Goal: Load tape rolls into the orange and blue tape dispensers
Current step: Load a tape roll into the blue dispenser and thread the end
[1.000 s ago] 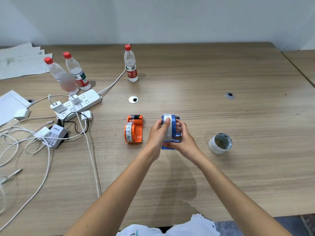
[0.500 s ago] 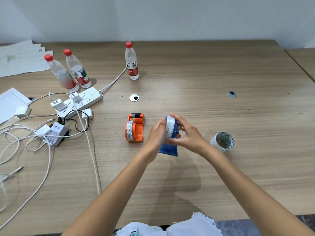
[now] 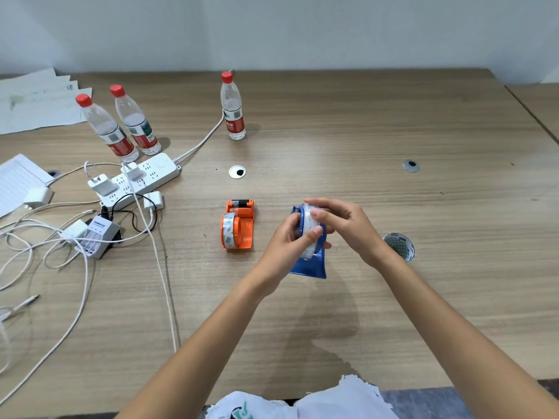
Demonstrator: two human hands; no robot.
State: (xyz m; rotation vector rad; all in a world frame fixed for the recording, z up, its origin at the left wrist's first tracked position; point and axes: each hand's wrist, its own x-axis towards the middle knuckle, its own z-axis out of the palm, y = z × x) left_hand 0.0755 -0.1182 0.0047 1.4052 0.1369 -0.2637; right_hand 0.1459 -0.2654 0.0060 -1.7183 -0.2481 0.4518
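Note:
The blue tape dispenser (image 3: 311,264) is lifted off the table and tilted, with a white tape roll (image 3: 308,220) seated in it. My left hand (image 3: 290,240) grips the dispenser and roll from the left, thumb pressed on the roll's edge. From the right, my right hand (image 3: 344,225) curls its fingers over the top of the roll. The orange tape dispenser (image 3: 239,226) lies on the table to the left of my hands, with a clear tape roll in it. A spare tape roll (image 3: 400,246) lies to the right, partly hidden by my right wrist.
Three water bottles (image 3: 233,107) stand at the back left. A white power strip (image 3: 136,179), chargers and tangled cables (image 3: 81,246) spread over the left side. Papers (image 3: 36,101) lie at the far left. Two round cable grommets (image 3: 237,172) sit in the tabletop.
The blue dispenser has been raised from the table and tilted toward me. My right hand moved from its side up over the roll's top.

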